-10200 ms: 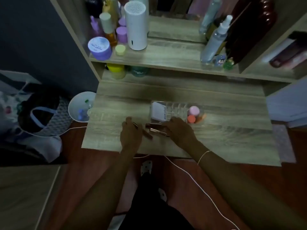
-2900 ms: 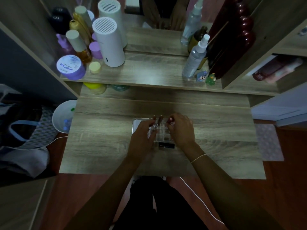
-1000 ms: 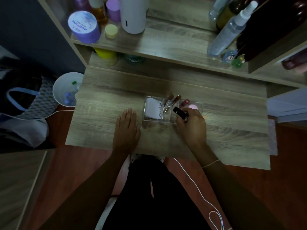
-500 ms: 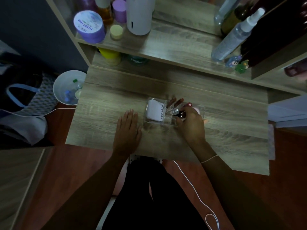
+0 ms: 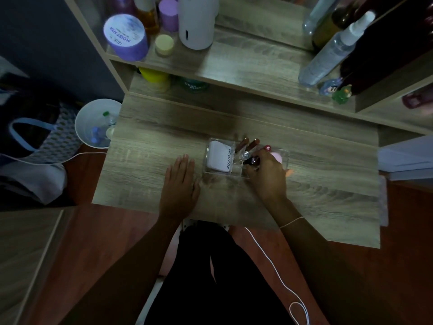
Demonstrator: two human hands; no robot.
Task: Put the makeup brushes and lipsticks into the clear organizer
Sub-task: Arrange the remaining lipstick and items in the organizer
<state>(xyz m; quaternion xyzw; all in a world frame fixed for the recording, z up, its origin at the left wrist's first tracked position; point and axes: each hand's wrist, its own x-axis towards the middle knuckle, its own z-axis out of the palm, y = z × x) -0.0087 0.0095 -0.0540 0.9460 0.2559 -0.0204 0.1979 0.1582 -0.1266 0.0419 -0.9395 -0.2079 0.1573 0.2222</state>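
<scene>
Right hand point(image 5: 267, 177) pinches a dark glossy lipstick tube point(image 5: 251, 161) over the clear plastic organizer point(image 5: 216, 173); a tilted entry could snag a divider and topple the upright brushes point(image 5: 248, 144).

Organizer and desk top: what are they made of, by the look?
Organizer: looks like clear hard plastic, glossy; the white box and desk grain show through its walls, and its edges catch light. Could be glass; the dim picture cannot settle it.
Desk top: grey-brown wood grain, matte, probably printed laminate.

wooden desk point(image 5: 304, 195), clear organizer point(image 5: 210, 171), left hand point(image 5: 179, 181)
</scene>
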